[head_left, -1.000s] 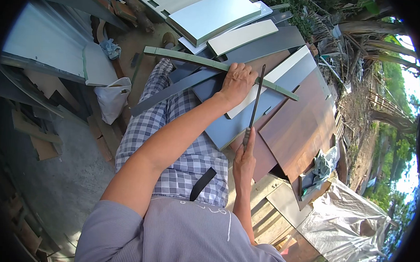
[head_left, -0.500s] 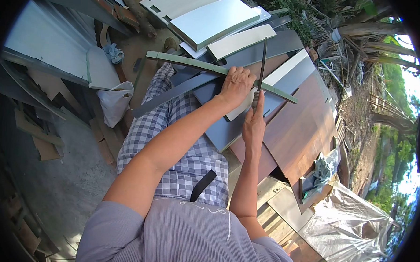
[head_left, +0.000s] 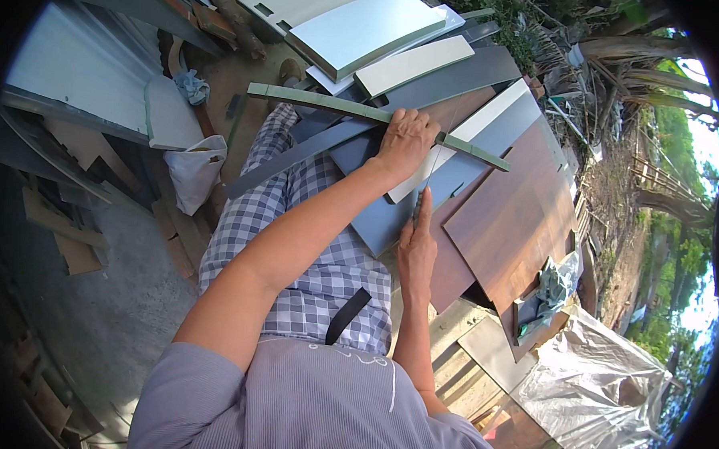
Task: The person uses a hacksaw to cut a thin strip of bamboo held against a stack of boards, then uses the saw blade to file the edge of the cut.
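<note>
A long, narrow green board strip (head_left: 317,102) lies across the pile of panels, slightly curved in this view. My left hand (head_left: 411,138) is closed over it right of its middle, pressing it down. Just beyond those fingers, a dark mark crosses the strip. My right hand (head_left: 417,247) grips the handle of a thin-bladed hand saw (head_left: 431,173), index finger stretched along the handle. The saw's narrow blade points away from me and meets the strip near the dark mark; its far part is blurred. Under both hands lies a narrow white board (head_left: 484,126).
White panels (head_left: 368,28) and a brown wood-look panel (head_left: 512,215) are stacked around the work. A grey strip (head_left: 298,159) rests across my leg. A white bag (head_left: 195,173) stands at left, crumpled plastic sheeting (head_left: 593,379) at lower right.
My right hand has drawn the saw back toward my body, with its blade still at the strip. The left hand keeps its hold and the strip has barely shifted.
</note>
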